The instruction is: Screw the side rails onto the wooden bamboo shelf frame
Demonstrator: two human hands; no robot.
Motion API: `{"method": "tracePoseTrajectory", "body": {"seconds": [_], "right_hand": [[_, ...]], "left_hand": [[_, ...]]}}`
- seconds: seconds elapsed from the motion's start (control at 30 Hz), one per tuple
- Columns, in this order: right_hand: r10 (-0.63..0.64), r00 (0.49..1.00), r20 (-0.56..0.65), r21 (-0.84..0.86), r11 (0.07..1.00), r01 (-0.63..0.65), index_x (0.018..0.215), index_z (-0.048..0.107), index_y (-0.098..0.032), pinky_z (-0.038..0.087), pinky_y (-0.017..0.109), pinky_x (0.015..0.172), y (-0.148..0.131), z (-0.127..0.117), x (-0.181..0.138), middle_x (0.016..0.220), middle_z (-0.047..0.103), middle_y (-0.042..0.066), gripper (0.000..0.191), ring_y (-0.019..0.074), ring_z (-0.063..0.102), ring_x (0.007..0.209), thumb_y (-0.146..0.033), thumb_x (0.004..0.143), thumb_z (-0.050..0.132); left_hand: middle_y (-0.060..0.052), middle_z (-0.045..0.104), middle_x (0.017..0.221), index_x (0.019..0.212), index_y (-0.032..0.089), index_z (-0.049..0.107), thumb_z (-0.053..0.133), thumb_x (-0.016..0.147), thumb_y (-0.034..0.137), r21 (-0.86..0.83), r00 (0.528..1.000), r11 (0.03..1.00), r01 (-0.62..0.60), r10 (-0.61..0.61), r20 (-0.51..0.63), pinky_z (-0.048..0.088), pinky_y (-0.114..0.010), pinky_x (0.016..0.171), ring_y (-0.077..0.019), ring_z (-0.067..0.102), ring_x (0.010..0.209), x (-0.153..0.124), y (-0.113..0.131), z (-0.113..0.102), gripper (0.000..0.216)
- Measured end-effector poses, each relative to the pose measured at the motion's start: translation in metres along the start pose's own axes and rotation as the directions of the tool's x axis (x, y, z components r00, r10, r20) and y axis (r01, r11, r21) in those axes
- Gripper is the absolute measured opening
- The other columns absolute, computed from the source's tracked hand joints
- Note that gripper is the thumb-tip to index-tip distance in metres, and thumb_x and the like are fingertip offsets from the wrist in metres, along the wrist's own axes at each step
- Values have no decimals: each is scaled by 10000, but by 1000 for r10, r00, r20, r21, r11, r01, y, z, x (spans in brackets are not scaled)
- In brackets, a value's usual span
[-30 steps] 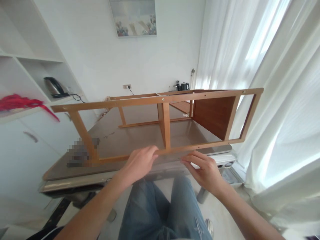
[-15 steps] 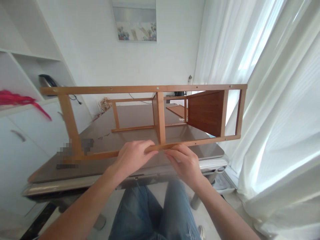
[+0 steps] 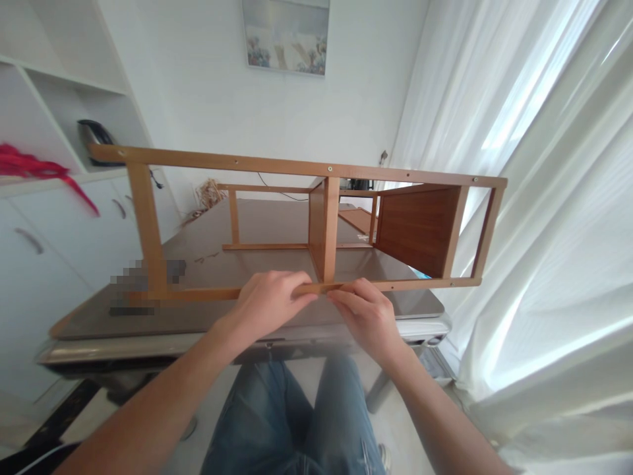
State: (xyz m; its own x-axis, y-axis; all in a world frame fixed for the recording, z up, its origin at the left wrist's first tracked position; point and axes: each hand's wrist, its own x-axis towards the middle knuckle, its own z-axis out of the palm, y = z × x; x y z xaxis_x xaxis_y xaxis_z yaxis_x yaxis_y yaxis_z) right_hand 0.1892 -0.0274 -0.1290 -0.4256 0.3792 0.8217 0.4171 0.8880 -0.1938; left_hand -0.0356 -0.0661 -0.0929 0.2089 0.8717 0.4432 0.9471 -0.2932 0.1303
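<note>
A wooden shelf frame lies on its side on the table, with a crosswise shelf board in its middle and a panel towards its right end. My left hand is closed around the near lower rail, just left of the middle board, thumb at the front. Close beside it, my right hand pinches at the same rail below the middle board. Whatever sits between its fingertips is too small or hidden to make out. Screw heads and holes dot the upper rail.
The grey-brown table extends beyond the frame, with a flat wooden panel at the back. A blurred-out object rests on the left. White curtains hang close on the right; a kettle stands in the left cabinet.
The view has shifted and tilted, so the frame's left end appears higher and its right end slightly lower. Both hands stay at the lower rail in nearly the same grip.
</note>
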Motion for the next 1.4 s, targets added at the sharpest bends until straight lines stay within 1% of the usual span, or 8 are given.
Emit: {"method": "tracePoseTrajectory", "body": {"seconds": [0.1,0.2,0.37,0.53,0.8,0.97,1.2,1.4], "right_hand": [[-38,997,72,-37,998,41,1019,783,-231,517,318,718,2,-7,7,925,730,65,217,187,632,814,-183,1020,572],[-118,979,168,-94,986,135,1004,781,-222,474,304,702,2,-15,17,900,715,57,217,179,598,797,-159,1016,573],[-248,916,315,-182,932,315,975,773,-184,417,305,703,1,-27,33,880,695,59,236,179,558,783,-80,993,562],[-299,865,403,-223,885,410,956,770,-180,371,311,680,0,-34,44,842,679,53,242,178,529,743,-81,996,553],[-288,867,408,-228,887,402,957,774,-182,374,314,669,-2,-35,52,798,669,36,189,182,537,727,-113,989,601],[-361,840,405,-202,861,467,972,750,-169,370,330,648,2,-33,49,792,673,28,172,172,533,712,-87,985,599],[-485,780,395,-228,771,595,999,694,-123,396,357,649,6,-34,36,797,691,52,114,188,566,752,-86,1001,586],[-498,784,371,-169,794,584,987,690,-129,427,352,657,10,-35,32,876,739,76,104,190,601,772,-65,984,608]], "left_hand": [[31,769,843,911,307,676,606,952,533,-8,1000,1000,3,-3,13,311,-305,580,-234,716,783,-1,1,-1,241],[27,769,847,904,302,685,601,955,525,-18,1000,1000,13,-13,25,332,-303,586,-232,717,794,-1,0,-2,244],[18,784,903,979,303,707,573,969,550,-11,1000,1000,5,-5,29,387,-303,628,-237,736,854,-2,0,-2,281],[17,790,936,1011,291,709,569,980,525,9,1000,1000,-10,10,21,393,-295,631,-230,742,871,-3,3,-4,274],[20,775,875,956,276,700,578,979,517,5,1000,1000,-23,22,20,341,-294,602,-233,733,825,-4,7,-5,270],[29,772,856,934,278,690,589,978,499,-23,999,999,-37,37,24,321,-295,593,-223,729,796,-6,7,-3,247],[19,761,809,899,265,686,613,968,468,-12,999,999,-30,30,15,289,-296,565,-219,718,757,-4,8,-6,227],[6,765,808,890,255,689,614,968,464,-4,999,1000,-28,28,17,276,-297,560,-227,727,767,-4,11,-7,235]]}}
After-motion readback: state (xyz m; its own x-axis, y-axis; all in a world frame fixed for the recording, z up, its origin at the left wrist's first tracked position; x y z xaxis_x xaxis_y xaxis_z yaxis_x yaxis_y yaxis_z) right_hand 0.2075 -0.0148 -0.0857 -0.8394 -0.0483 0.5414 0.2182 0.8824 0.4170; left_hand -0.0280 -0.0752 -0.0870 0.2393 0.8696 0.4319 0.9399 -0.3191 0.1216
